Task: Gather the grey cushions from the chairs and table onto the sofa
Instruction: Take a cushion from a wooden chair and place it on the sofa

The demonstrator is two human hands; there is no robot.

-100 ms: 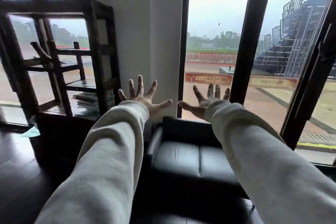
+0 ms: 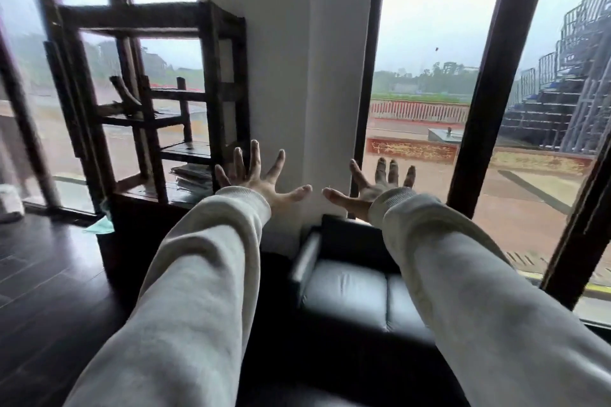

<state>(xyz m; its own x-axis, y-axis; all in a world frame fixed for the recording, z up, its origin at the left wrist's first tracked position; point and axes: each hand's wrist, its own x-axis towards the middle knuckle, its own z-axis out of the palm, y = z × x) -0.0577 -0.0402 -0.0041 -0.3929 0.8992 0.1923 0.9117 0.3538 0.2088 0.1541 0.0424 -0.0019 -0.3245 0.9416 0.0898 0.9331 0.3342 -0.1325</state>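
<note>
Both hands, left hand (image 2: 261,180) and right hand (image 2: 370,187), spread empty (fingers splayed) above the sofa (image 2: 347,291).

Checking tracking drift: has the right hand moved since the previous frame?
Yes, slightly left. The right hand now has its thumb over the white pillar, past the dark window frame; head motion may account for it.

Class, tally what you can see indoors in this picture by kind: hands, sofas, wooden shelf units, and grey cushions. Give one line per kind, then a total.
Hands: 2, left hand and right hand, both spread and empty
Sofa: 1
Wooden shelf unit: 1
Grey cushions: 0 in view
Total: 4
</note>
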